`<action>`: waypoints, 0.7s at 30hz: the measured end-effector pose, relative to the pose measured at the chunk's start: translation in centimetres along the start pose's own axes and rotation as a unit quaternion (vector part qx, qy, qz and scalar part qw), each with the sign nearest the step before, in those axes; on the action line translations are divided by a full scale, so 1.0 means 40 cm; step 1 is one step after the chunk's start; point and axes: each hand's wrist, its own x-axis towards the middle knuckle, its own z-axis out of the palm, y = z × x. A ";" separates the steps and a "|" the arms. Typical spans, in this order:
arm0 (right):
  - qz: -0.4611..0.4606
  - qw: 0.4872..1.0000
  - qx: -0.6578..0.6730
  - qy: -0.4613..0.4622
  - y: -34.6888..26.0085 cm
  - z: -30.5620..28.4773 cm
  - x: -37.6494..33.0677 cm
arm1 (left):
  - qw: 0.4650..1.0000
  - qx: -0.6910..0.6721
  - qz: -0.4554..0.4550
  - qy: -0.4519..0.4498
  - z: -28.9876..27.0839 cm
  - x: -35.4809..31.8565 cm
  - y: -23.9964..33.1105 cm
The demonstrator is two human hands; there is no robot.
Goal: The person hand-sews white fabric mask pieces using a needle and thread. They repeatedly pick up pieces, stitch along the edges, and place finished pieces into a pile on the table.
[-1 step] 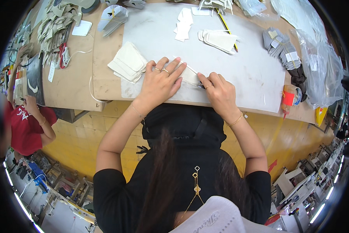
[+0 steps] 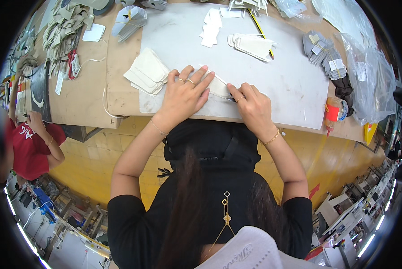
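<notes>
My left hand point(image 2: 185, 92) lies palm down with its fingers spread, pressing a cream-coloured, leaf-like cut piece point(image 2: 218, 87) flat on the grey work sheet. At the right end of that piece, my right hand point(image 2: 253, 104) is closed, with a small dark tool point(image 2: 231, 99) showing at its fingertips. Most of the tool is hidden under the fingers, so its kind cannot be told. Just left of my left hand, a fanned stack of similar cream pieces point(image 2: 147, 72) rests on the table. Another cream stack point(image 2: 251, 46) lies farther off, beyond my right hand.
Small white pieces point(image 2: 211, 29) and a yellow-black pencil point(image 2: 261, 36) lie at the back. Bundled grey pieces point(image 2: 324, 54), a clear plastic bag point(image 2: 366, 76) and a red-banded bottle point(image 2: 331, 112) stand right. Red-handled scissors point(image 2: 71, 60) lie left. A co-worker in red point(image 2: 33, 148) works at far left.
</notes>
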 end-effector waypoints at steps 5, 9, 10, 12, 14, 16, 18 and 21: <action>-0.006 1.000 -0.013 -0.005 0.005 0.005 0.008 | 1.000 0.010 0.002 -0.008 0.005 0.012 -0.008; -0.018 0.999 -0.029 -0.016 0.002 0.002 0.011 | 1.000 0.009 0.006 -0.009 0.001 0.014 -0.006; -0.026 0.999 -0.034 -0.020 0.000 0.001 0.012 | 1.000 0.007 0.008 -0.008 -0.001 0.015 -0.006; -0.022 0.998 -0.041 -0.038 -0.005 -0.005 0.014 | 0.999 0.027 0.032 -0.007 -0.008 0.019 -0.007; -0.003 0.997 -0.042 -0.066 -0.010 -0.017 0.013 | 0.999 0.024 0.036 -0.015 -0.017 0.021 -0.004; 0.069 0.994 0.027 -0.079 0.001 -0.037 0.012 | 0.999 -0.001 0.024 -0.031 -0.026 0.019 0.004; 0.148 0.980 0.097 -0.090 0.024 -0.059 0.012 | 0.998 -0.018 0.013 -0.057 -0.035 0.008 0.022; 0.248 0.946 0.178 -0.105 0.056 -0.079 0.014 | 0.996 -0.059 0.010 -0.063 -0.037 -0.002 0.044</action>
